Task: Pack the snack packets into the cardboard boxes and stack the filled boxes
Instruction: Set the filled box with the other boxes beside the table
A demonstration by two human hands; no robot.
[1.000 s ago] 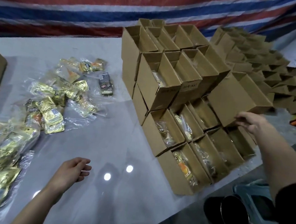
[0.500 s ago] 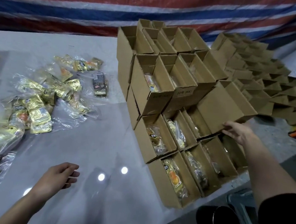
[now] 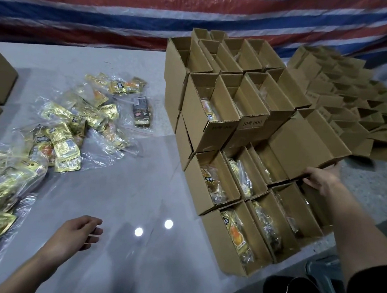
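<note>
Cardboard boxes (image 3: 217,244), front row of the stack: plain brown with open tops, one bagged snack packet (image 3: 236,234) lying lengthwise in each.

Left hand (image 3: 76,234), left of the stack: fingers loosely curled over the table (image 3: 140,177), holding nothing.

Right hand (image 3: 320,180), at the stack's right side: fingers pinch the lower near edge of a box (image 3: 303,140) that seems tilted, poised over the second row. Its contents cannot be seen.

To do it well: level the box, butt it flush against the upper tier (image 3: 212,129), and seat it across the walls below so nothing caves in.

Loose gold packets (image 3: 60,137) lie well left of the stack. Empty boxes (image 3: 351,100) are heaped beyond its right side.
</note>
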